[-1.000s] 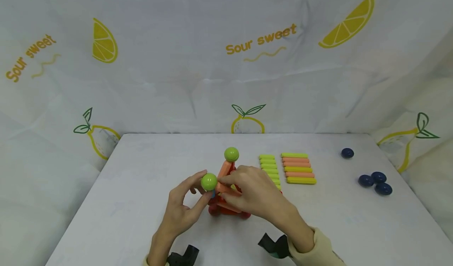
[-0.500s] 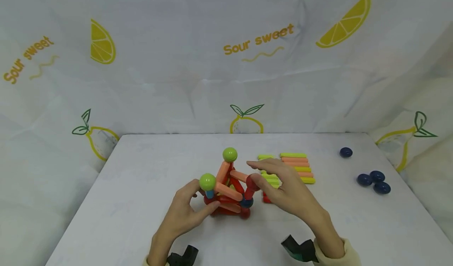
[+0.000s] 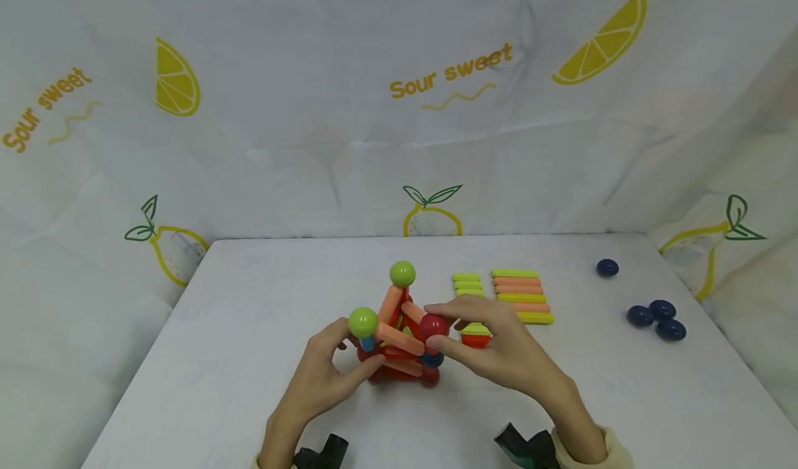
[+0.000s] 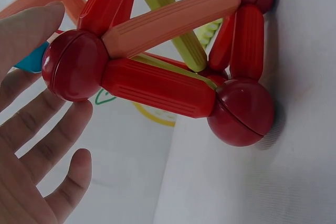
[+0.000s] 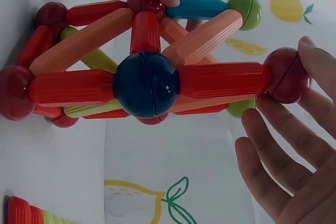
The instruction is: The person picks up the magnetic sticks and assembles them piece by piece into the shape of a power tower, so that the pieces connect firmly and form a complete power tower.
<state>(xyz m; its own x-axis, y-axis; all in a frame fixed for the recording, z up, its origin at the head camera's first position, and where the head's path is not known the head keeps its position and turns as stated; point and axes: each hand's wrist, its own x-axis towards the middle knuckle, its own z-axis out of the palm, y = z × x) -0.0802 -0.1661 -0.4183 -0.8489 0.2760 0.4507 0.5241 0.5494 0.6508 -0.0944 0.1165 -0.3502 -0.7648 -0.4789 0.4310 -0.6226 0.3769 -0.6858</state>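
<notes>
- Tabletop point(image 3: 249, 303): wide stretch between model and left edge, another strip between model and near side; back edge well beyond the model, meeting the printed cloth point(image 3: 280, 143).
- Right side tighter: lime rods point(image 3: 467, 284) and red rods point(image 3: 476, 341) lie just beyond the right hand point(image 3: 499, 341); mixed rods point(image 3: 521, 298) (lime, peach, yellow) in a row beside them.
- Loose navy balls farther right: a single one point(image 3: 607, 268) near the back right corner, three in a cluster point(image 3: 662, 310), well apart from both hands.
- Ball-and-rod model point(image 3: 400, 339) sits on the tabletop, about midway across, between the two hands.
- Left hand point(image 3: 329, 368): thumb and fingers clamped on the left red ball point(image 4: 76, 65), lower fingers spread apart.
- Right hand: thumb and fingers clamped on the upper red ball point(image 3: 433, 326), other fingers apart below it in the wrist view.
- Upper red ball tops an upright red rod point(image 5: 223, 81) rising from a navy ball point(image 5: 147, 85).
- Two green balls on top, front left point(image 3: 364, 322) and rear point(image 3: 402, 273); blue rod point(image 5: 197, 8) under the front one.
- Red balls at base; red, peach and yellow-green rods between, several slanting.
</notes>
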